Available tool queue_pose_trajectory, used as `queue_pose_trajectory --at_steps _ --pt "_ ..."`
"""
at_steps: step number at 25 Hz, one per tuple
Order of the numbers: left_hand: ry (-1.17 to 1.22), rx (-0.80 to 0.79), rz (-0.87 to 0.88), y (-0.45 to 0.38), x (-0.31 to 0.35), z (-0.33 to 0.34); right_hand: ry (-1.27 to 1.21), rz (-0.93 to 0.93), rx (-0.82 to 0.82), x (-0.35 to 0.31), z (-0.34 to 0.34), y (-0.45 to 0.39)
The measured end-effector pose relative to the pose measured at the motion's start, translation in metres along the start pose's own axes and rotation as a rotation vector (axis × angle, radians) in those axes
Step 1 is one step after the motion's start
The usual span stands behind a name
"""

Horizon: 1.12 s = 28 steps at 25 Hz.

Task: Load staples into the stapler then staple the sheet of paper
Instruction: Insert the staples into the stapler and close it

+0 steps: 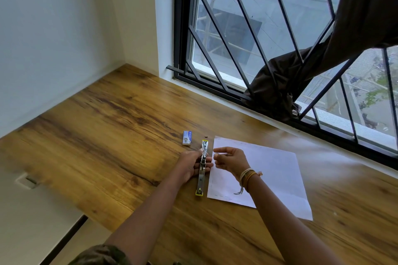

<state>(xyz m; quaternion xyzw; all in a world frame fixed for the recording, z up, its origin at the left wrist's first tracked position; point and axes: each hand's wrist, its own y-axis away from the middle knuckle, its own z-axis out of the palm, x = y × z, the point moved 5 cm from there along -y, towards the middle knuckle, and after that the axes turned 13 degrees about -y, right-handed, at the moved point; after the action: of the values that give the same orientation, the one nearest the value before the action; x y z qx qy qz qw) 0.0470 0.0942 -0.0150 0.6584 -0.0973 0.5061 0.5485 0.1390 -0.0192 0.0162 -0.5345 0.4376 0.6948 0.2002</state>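
Stapler (203, 164): opened flat, rigid metal; left hand (191, 164) gripped mid-body.
Right hand (230, 160): fingers pinched, contents indiscernible.
Staples: likely brittle; hold sides.

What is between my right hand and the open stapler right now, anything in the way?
Nothing visible. The right hand hovers over the sheet of paper's left edge, beside the open stapler that the left hand holds.

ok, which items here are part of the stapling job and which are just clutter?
Job:
- opened silver stapler with yellow ends, held by left hand
- small blue-and-white staple box
- white paper sheet
- right hand, fingers pinched, contents too small to tell

Lying about:
- small brown bit beyond the stapler
- dark curtain on the window grille
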Motion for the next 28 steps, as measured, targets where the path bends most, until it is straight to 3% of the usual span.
queue_pose_trajectory --at_steps 6,28 --pt "0.020 -0.040 0.028 0.001 0.001 -0.001 0.355 -0.132 0.067 0.006 0.009 -0.001" --pt "0.017 -0.014 0.003 0.002 0.003 -0.001 0.507 -0.265 0.123 0.002 0.010 0.000"
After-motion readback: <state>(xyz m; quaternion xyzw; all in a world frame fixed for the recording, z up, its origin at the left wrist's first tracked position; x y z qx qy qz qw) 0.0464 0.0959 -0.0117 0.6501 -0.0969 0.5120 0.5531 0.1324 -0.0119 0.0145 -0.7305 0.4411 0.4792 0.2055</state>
